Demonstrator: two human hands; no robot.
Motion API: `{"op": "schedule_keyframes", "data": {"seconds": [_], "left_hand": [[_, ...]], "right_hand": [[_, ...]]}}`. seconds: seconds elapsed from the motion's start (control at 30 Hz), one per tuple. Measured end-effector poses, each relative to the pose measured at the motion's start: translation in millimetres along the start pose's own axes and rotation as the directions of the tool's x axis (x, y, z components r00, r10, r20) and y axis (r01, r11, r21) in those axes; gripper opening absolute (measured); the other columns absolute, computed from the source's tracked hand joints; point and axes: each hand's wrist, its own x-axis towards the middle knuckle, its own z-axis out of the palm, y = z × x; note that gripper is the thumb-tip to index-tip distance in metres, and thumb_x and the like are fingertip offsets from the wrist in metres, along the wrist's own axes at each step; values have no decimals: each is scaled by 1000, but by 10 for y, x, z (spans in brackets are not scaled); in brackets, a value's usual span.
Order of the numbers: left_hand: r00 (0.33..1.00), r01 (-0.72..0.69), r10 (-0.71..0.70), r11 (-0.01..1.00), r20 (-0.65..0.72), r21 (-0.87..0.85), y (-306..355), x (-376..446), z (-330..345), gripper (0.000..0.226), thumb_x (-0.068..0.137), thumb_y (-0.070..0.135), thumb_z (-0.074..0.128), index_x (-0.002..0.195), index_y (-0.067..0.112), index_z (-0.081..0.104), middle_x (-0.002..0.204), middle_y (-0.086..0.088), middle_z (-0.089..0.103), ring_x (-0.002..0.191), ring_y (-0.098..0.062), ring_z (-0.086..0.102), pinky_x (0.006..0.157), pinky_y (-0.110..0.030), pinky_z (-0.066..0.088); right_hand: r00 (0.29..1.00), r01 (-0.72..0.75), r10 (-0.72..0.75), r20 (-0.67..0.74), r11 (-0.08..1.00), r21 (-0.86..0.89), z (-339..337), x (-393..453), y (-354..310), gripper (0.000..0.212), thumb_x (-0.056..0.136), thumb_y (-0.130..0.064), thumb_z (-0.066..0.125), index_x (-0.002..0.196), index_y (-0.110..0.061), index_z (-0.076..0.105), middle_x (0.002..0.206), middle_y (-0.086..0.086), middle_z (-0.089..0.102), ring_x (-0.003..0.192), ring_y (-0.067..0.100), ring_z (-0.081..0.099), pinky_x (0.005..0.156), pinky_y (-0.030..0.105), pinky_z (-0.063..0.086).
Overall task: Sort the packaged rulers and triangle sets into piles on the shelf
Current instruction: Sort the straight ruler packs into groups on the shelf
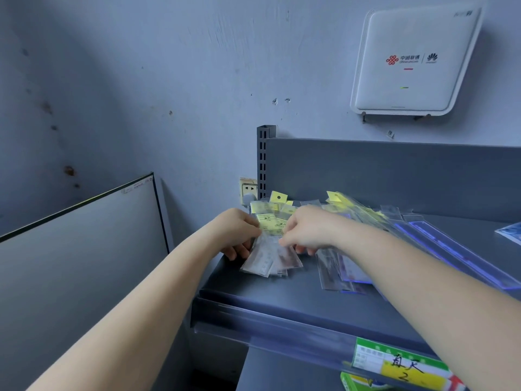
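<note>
Hands (239,230) (306,231) grip packets (270,221) near shelf (282,303) edge.

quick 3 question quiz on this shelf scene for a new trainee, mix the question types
1. True or false: both hands are on the yellow-labelled ruler packets.
2. Where do the long blue-edged packets lie relative to the right hand: A) left, B) right, C) beneath it?
3. What white device hangs on the wall above the shelf?

Key
1. True: the left hand and right hand both hold that pile.
2. B.
3. A router.
</note>
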Motion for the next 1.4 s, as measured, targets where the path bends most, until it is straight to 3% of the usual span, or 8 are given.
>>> {"op": "schedule_keyframes", "data": {"seconds": [0.1,0.23,0.47,0.53,0.73,0.9,1.03,1.4], "left_hand": [[1000,-12,12,1000,-19,24,-7,12,12,11,92,17,49,102,23,50,59,-4,49,30,-7,47,32,-13,32],[998,-23,24,1000,-50,18,-12,18,15,2,92,19,50,93,20,48,57,-4,43,36,-13,38,34,-12,27],[1000,25,-27,988,-15,-154,-37,-23,-22,13,94,15,47,101,24,54,65,-4,50,45,-14,42,35,-14,28],[1000,22,-23,991,-7,-132,-32,-14,-4,23,94,16,47,116,21,54,64,-4,50,45,-14,42,34,-14,30],[999,36,-34,993,18,-112,-14,-4,52,29,94,12,48,122,11,55,61,-5,49,34,-9,46,31,-16,36],[995,-21,20,1000,-94,-14,23,2,36,18,91,10,49,106,11,59,61,-5,51,35,-15,42,35,-14,30],[936,-227,253,965,-245,131,220,-13,71,18,89,21,54,105,18,62,72,1,54,55,-13,46,52,-24,36],[962,-219,269,867,-51,448,766,9,719,68,76,63,60,121,12,56,105,-3,60,101,-21,55,86,-29,44]], "right_hand": [[1000,30,-31,2,997,74,36,-44,22,14,82,-17,64,87,-4,65,70,7,58,51,17,46,54,23,38],[999,-5,15,-43,974,228,158,69,47,58,77,-16,71,125,11,51,88,23,65,66,22,45,64,29,36],[996,-12,60,-63,812,584,94,66,148,37,85,8,57,119,-1,45,67,11,50,52,15,44,48,21,41],[997,-74,81,9,855,513,67,5,149,15,88,3,59,94,-2,47,62,9,50,44,11,43,41,17,39],[990,-100,69,127,960,262,55,68,73,31,87,-8,63,59,-8,47,54,5,49,28,7,38,33,15,35],[999,-24,17,48,986,165,13,7,27,25,90,-17,59,70,-3,52,56,7,54,32,10,41,39,17,38],[961,138,-112,-252,986,90,-299,-194,304,18,83,-16,65,99,-10,68,61,-3,56,47,7,47,52,21,40],[904,19,-17,-427,1000,1,-674,-563,1297,29,72,-30,80,96,-19,68,77,-8,59,66,5,52,57,11,35]]}}
